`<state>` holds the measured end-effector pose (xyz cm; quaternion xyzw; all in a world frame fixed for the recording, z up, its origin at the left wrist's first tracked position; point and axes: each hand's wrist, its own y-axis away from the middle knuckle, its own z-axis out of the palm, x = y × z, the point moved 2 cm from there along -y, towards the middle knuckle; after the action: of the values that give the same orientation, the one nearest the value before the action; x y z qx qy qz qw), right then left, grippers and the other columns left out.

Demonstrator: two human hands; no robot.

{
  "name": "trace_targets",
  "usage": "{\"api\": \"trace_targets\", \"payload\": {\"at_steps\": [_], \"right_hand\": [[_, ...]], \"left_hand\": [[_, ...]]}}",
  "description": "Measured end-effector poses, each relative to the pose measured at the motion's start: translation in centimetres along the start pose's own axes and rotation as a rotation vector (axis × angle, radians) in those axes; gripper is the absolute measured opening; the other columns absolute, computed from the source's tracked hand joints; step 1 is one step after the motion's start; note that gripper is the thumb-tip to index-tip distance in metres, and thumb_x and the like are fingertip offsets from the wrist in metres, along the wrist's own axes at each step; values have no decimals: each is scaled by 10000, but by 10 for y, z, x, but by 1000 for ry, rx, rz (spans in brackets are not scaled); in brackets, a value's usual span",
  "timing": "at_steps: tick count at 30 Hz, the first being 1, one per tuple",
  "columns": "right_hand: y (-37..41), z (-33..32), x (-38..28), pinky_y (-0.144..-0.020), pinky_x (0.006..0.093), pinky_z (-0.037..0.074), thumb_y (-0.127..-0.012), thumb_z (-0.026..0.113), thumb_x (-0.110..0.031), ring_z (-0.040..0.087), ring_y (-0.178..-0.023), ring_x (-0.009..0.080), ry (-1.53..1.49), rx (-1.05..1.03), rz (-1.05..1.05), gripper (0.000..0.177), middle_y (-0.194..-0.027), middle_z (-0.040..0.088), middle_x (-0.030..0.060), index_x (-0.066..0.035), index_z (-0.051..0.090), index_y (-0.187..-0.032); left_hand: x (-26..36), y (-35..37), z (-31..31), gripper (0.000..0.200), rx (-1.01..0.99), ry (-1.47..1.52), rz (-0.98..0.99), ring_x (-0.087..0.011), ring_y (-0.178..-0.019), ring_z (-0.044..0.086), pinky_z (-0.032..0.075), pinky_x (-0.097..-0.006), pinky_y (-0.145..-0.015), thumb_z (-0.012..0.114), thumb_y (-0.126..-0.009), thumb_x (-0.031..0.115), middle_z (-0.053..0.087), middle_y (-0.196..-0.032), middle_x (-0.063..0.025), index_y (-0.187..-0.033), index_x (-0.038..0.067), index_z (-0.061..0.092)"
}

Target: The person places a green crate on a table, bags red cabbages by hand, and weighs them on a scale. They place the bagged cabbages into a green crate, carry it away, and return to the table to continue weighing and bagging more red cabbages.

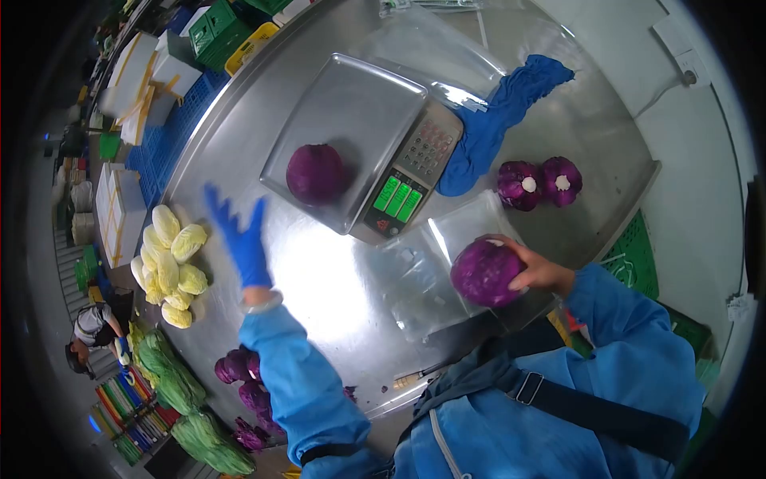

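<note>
— What are the hands doing in the head view?
— The right hand, bare, curls its fingers around a round purple cabbage and holds it just above a clear plastic bag that lies flat on the shiny steel table. The left hand, in a blue glove, is raised over the table with its fingers spread, gripping nothing.
— And the containers?
— The flat steel pan of the digital scale holds one other whole purple cabbage and nothing more. Green plastic crates stand beyond the table's far-left edge. I cannot tell what is in them.
— Anything loose on the table?
— Two smaller purple cabbages with white cut stems sit side by side to the right of the scale, near a crumpled blue cloth. Pale yellow-green napa cabbages are heaped at the left edge, beside the gloved hand.
</note>
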<state>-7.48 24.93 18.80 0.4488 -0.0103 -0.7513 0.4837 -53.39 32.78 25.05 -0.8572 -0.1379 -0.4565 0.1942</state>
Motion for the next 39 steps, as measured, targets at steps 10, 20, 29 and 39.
{"api": "trace_targets", "payload": {"at_steps": [10, 20, 29, 39], "right_hand": [[-35, 62, 29, -1103, 339, 324, -668, 828, -135, 409, -1306, 213, 312, -178, 62, 954, -1405, 410, 105, -84, 297, -1458], [-65, 152, 102, -1087, 420, 363, -630, 830, -281, 394, -1302, 367, 1084, -687, -135, 865, -1432, 337, 152, -92, 424, -1370], [-98, 196, 172, -1099, 467, 335, -698, 798, -337, 376, -1298, 401, 1572, -1239, -348, 767, -1425, 374, 181, -102, 477, -1354], [-291, 451, 248, -1069, 464, 371, -692, 814, -299, 343, -1324, 404, 1468, -627, -657, 867, -1464, 313, 218, -68, 376, -1404]], "left_hand": [[-39, -22, 86, 956, -26, -96, -101, -345, -1246, 485, 431, -395, -1035, 895, -577, 349, 456, -1372, -194, -1380, 102, 440], [-70, 329, -52, 1001, 65, 321, -566, -264, -1225, 496, 420, -378, -1040, 920, -574, 244, 489, -1316, -145, -1384, 24, 374], [-84, 475, -70, 882, 169, 38, -522, -370, -1356, 353, 315, -415, -1121, 857, -654, 218, 384, -1431, -198, -1397, 75, 405], [-200, 551, -260, 970, 807, -337, -883, -328, -1330, 382, 304, -399, -1111, 889, -633, 269, 425, -1396, -189, -1417, 17, 377]]}}
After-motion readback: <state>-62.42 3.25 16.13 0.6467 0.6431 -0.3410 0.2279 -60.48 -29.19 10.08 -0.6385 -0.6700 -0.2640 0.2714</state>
